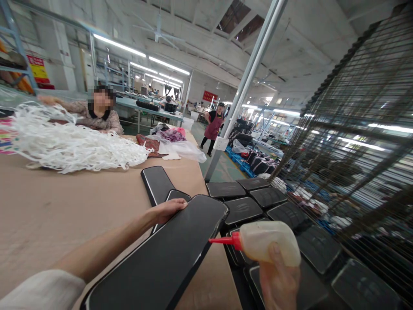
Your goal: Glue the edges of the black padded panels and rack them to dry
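A long black panel [161,249] with rounded corners and a pale line along its rim slants across the front of the table. My left hand [169,209] grips its far left edge, fingers partly hidden beneath. In my right hand [280,275] is a cloudy glue bottle [271,241] with a red nozzle, tipped sideways. The nozzle tip [211,240] is at the panel's right edge; whether it touches I cannot tell. Beyond my left hand, another black panel [156,183] lies on the table, and part of one more shows beside it.
A heap of white strips [87,146] covers the far left of the brown table [64,206], with a person [101,112] behind it. Stacked black panels [241,211] stand at the right beside a wire rack [351,129]. A metal post [238,99] rises at the table's corner.
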### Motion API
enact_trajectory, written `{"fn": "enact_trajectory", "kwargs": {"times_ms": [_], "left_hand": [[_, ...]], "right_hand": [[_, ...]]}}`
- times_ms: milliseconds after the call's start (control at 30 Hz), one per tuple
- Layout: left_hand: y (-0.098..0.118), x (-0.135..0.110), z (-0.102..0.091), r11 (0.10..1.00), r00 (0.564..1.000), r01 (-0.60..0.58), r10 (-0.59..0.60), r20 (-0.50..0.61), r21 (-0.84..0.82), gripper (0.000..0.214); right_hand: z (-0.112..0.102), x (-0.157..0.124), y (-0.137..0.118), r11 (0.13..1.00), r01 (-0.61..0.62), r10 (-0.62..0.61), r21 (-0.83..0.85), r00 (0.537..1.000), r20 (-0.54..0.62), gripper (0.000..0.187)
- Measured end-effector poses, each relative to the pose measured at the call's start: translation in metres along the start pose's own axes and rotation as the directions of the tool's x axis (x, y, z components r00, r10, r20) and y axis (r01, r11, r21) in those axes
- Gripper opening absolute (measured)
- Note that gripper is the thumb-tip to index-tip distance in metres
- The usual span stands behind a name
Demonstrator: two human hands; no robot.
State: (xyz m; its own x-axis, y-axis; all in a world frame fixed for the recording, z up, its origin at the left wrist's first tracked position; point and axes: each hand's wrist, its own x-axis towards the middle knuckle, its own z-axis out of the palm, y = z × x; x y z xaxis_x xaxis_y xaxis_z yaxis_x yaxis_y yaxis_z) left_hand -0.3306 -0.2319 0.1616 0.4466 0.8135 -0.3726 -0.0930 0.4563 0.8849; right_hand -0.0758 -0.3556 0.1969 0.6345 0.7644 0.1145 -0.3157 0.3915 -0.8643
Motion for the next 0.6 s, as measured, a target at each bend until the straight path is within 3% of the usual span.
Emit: {"fn": "enact_trajectory", "kwargs": {"times_ms": [600], "left_hand": [[0.0,0.009,-0.014,0.992,0.993,0.046,-0.058,-0.099,-0.12,0.009]], "right_hand": [[0.018,-0.015,0.003,0.991,-0.13,0.132,-0.042,0.99,0.057,0.056]]}}
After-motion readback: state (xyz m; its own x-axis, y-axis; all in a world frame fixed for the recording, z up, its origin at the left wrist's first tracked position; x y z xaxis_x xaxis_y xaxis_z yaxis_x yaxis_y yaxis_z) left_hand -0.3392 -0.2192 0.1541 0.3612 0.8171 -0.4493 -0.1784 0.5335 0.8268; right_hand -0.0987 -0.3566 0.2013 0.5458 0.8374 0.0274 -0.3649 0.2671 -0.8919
